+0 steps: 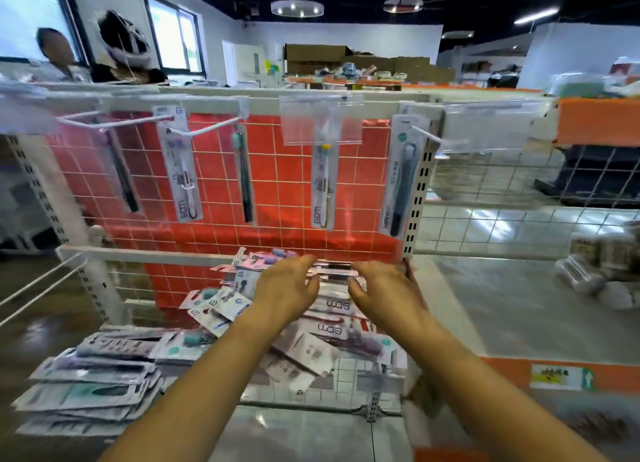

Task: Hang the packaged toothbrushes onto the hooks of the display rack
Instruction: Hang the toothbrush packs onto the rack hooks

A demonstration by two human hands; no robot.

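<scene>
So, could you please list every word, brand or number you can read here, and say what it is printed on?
"BDM", read sideways: hanging pack, second from left.
"BDM", read sideways: hanging pack under the clear tag.
"BDM", upside down: loose pack between the hands.
"BDM", upside down: loose pack just below it.
Rightmost hanging pack: vertical print, too blurred.
Sticker on the orange panel: too blurred.

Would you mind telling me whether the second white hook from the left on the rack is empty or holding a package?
Holding one. A BDM toothbrush package hangs upright from that hook, near the red grid panel.
</scene>
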